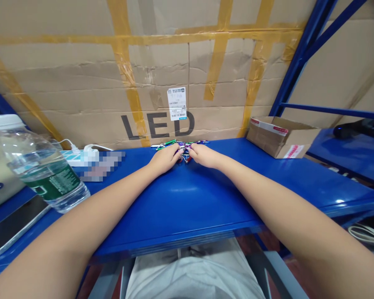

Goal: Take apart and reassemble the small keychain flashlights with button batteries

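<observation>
A loose bunch of thin, shiny pen-like sticks point(186, 158) in green, purple, red and silver lies at the back of the blue table, close to the cardboard wall. Their exact kind is too small to make out. My left hand point(166, 159) is at the left side of the bunch, fingers curled over it with the thumb near the fingertips. From the right, my right hand point(205, 155) closes its thumb and bent fingers at the other side. Both hands touch the sticks, and the fingers partly hide them. Some stick ends poke out behind the hands.
At left stand a water bottle point(54, 178), a phone point(15, 224) and a white power strip point(81, 158) with cables. An open cardboard box point(277, 137) sits at right on the blue table point(180, 207). Large taped cardboard point(90, 91) rises behind; a blue frame post point(291, 79) stands right.
</observation>
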The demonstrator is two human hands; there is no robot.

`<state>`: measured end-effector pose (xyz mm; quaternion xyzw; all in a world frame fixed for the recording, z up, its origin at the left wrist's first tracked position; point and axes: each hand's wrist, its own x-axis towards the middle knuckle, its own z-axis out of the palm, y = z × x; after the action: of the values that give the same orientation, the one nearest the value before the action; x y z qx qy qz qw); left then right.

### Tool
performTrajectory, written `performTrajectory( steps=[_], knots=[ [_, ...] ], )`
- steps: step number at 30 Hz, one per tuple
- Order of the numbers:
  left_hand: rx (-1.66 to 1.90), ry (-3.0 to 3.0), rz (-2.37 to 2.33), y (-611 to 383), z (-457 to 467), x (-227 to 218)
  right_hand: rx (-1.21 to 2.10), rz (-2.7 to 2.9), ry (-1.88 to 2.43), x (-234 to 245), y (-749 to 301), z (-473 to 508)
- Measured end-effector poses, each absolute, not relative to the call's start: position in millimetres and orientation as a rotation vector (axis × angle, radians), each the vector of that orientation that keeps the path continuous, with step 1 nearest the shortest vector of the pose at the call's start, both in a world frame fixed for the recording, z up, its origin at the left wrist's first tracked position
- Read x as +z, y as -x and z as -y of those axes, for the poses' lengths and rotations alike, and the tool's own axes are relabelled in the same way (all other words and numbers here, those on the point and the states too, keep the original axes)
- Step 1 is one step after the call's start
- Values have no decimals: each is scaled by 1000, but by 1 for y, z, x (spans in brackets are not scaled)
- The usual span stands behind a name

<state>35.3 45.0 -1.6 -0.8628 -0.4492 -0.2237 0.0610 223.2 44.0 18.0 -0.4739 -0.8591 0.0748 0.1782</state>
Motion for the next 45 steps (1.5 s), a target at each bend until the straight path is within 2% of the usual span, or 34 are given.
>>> performTrajectory(
  steps=[10,19,27,40,45],
  knots=[
    [-715,2538,1389,-40,-45,-6,171,2380,1400,11,-216,-47],
    [-711,2472,1415,-40,-40,-4,319,2315,1388,14,-214,-43],
    [-696,2422,1465,-45,-37,-6,160,2403,1429,16,-217,-44],
    [-829,2329,1606,-47,-31,-4,305,2320,1346,16,-209,-42],
    [-802,2437,1538,-41,-43,-4,442,2462,1288,18,-221,-43]
  ],
)
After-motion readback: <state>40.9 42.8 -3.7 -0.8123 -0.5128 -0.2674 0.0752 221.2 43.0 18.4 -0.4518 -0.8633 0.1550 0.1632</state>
